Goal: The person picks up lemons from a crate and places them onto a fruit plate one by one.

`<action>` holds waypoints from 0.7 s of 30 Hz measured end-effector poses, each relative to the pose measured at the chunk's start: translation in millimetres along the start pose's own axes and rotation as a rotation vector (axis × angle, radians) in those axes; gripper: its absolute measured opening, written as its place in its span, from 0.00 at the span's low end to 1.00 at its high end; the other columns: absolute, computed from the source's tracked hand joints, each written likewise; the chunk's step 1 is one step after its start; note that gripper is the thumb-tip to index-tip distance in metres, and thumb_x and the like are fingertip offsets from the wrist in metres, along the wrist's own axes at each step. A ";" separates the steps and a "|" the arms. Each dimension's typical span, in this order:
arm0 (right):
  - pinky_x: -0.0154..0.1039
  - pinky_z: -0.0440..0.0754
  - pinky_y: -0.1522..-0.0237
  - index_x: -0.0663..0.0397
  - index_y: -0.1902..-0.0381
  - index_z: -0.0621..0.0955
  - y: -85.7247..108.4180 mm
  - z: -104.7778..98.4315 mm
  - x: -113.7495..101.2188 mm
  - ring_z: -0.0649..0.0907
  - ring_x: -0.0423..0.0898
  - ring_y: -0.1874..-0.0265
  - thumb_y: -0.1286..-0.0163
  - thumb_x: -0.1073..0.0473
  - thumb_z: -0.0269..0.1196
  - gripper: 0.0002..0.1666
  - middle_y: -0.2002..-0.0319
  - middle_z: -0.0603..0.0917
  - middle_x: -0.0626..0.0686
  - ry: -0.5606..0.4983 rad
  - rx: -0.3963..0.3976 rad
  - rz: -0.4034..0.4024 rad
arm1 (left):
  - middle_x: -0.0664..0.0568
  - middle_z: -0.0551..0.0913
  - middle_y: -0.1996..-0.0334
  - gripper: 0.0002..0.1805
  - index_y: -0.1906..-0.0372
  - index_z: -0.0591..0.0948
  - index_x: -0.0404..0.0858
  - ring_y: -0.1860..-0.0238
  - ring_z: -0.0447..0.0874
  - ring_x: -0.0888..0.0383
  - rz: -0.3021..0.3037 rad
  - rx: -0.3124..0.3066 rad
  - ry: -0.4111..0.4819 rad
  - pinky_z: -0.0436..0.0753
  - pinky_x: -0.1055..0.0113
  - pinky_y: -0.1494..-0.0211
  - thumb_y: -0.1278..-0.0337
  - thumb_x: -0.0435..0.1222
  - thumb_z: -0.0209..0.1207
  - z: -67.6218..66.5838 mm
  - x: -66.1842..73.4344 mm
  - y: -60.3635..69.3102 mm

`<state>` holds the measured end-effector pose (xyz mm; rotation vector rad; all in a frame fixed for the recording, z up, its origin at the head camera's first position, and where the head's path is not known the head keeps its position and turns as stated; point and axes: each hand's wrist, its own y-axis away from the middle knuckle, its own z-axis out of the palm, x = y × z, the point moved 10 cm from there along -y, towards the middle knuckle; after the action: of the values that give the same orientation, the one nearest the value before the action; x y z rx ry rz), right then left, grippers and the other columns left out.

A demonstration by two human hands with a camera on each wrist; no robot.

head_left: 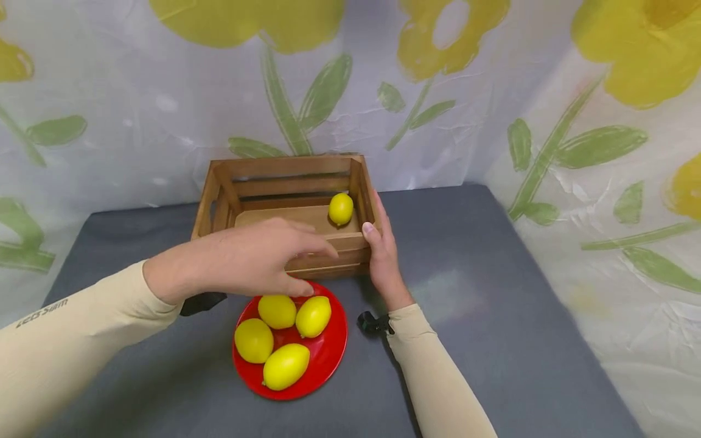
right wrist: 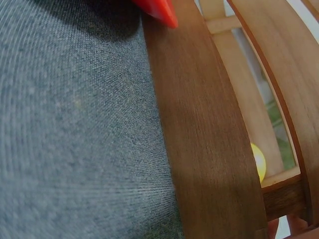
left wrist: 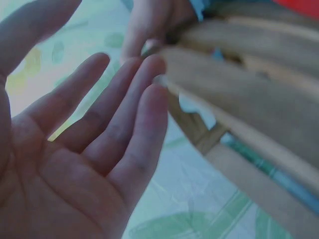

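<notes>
A slatted wooden crate [head_left: 290, 165] stands toward the back of the table, with one lemon [head_left: 341, 208] inside near its right end. My right hand [head_left: 385, 258] holds the crate's front right corner, thumb at the rim and fingers along the outer side. Over the front of the crate, my left hand [head_left: 257, 258] is held with its fingers loosely spread and nothing in them. The left wrist view shows its bare palm [left wrist: 75, 179] beside the slats. Just below this hand, a red plate [head_left: 330, 340] carries several lemons [head_left: 286, 367].
A dark grey cloth [head_left: 465, 353] covers the table. Behind and to the right hangs a pale sheet [head_left: 482, 109] with painted yellow flowers, close to the crate's back. A small black device [head_left: 372, 323] sits at the right wrist.
</notes>
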<state>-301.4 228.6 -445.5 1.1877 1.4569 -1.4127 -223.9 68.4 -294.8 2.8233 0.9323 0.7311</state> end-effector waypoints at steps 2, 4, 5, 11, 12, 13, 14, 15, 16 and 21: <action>0.64 0.61 0.17 0.16 0.14 0.54 0.1 0.3 0.3 0.62 0.46 0.17 0.21 0.37 0.48 0.41 0.14 0.55 0.33 0.001 -0.003 0.000 | 0.57 0.87 0.41 0.28 0.33 0.85 0.50 0.48 0.86 0.57 0.012 0.058 -0.027 0.88 0.55 0.43 0.38 0.42 0.76 -15.8 -2.3 -7.5; 0.65 0.61 0.18 0.17 0.13 0.54 0.2 0.8 0.1 0.62 0.47 0.17 0.21 0.38 0.48 0.41 0.14 0.55 0.34 -0.001 -0.004 -0.002 | 0.56 0.88 0.43 0.26 0.35 0.86 0.49 0.49 0.87 0.56 0.009 0.094 -0.052 0.88 0.54 0.43 0.39 0.41 0.77 -28.4 -7.9 -16.3; 0.65 0.61 0.18 0.16 0.14 0.54 0.4 1.1 0.3 0.63 0.47 0.17 0.21 0.38 0.48 0.40 0.14 0.55 0.33 -0.002 -0.003 0.001 | 0.55 0.88 0.43 0.26 0.35 0.86 0.48 0.49 0.87 0.55 0.004 0.102 -0.061 0.88 0.54 0.43 0.38 0.41 0.77 -33.4 -11.5 -21.2; 0.65 0.60 0.17 0.15 0.14 0.54 3.6 1.8 5.1 0.61 0.46 0.16 0.21 0.39 0.49 0.40 0.14 0.55 0.33 -0.001 0.000 0.017 | 0.49 0.86 0.39 0.28 0.33 0.85 0.42 0.47 0.86 0.50 -0.053 0.095 -0.102 0.87 0.51 0.40 0.37 0.39 0.75 -45.0 -41.6 -53.4; 0.65 0.60 0.17 0.16 0.14 0.54 3.7 2.2 5.1 0.61 0.47 0.16 0.21 0.39 0.48 0.41 0.14 0.54 0.33 0.000 -0.001 0.014 | 0.48 0.86 0.39 0.28 0.33 0.85 0.41 0.48 0.86 0.50 -0.058 0.093 -0.107 0.87 0.51 0.40 0.37 0.39 0.75 -45.0 -46.7 -58.6; 0.65 0.60 0.17 0.16 0.14 0.54 3.7 2.5 4.4 0.61 0.47 0.16 0.21 0.39 0.48 0.41 0.14 0.54 0.34 -0.004 -0.003 0.009 | 0.48 0.86 0.39 0.28 0.33 0.84 0.41 0.48 0.86 0.50 -0.062 0.090 -0.109 0.87 0.51 0.40 0.37 0.40 0.75 -44.1 -52.0 -64.1; 0.64 0.59 0.17 0.16 0.14 0.54 3.4 2.3 4.3 0.61 0.47 0.16 0.21 0.38 0.48 0.41 0.13 0.54 0.34 -0.004 -0.002 0.007 | 0.47 0.86 0.39 0.28 0.33 0.84 0.41 0.48 0.86 0.49 -0.063 0.084 -0.110 0.87 0.50 0.40 0.37 0.40 0.75 -42.9 -56.6 -69.7; 0.64 0.60 0.17 0.17 0.13 0.54 3.1 1.9 3.7 0.61 0.47 0.16 0.21 0.38 0.48 0.41 0.14 0.54 0.34 0.001 0.001 0.003 | 0.47 0.86 0.39 0.28 0.33 0.84 0.40 0.47 0.86 0.49 -0.062 0.078 -0.111 0.87 0.50 0.40 0.37 0.40 0.74 -41.2 -61.0 -75.4; 0.64 0.60 0.17 0.18 0.13 0.55 2.6 1.4 2.8 0.62 0.47 0.16 0.21 0.38 0.48 0.41 0.14 0.55 0.34 0.000 0.004 -0.001 | 0.46 0.86 0.38 0.28 0.33 0.84 0.40 0.46 0.86 0.49 -0.058 0.071 -0.114 0.86 0.50 0.39 0.36 0.40 0.73 -39.2 -64.9 -81.3; 0.63 0.60 0.17 0.18 0.13 0.55 -0.3 0.4 -1.3 0.62 0.47 0.16 0.22 0.37 0.49 0.41 0.14 0.55 0.34 0.018 0.011 -0.006 | 0.44 0.86 0.38 0.27 0.33 0.84 0.37 0.41 0.85 0.46 -0.045 0.036 -0.122 0.84 0.49 0.34 0.38 0.37 0.69 -31.1 -77.7 -107.8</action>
<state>-301.3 228.0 -444.2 1.2065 1.4675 -1.4198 -351.2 108.6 -323.2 2.8300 0.9952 0.5350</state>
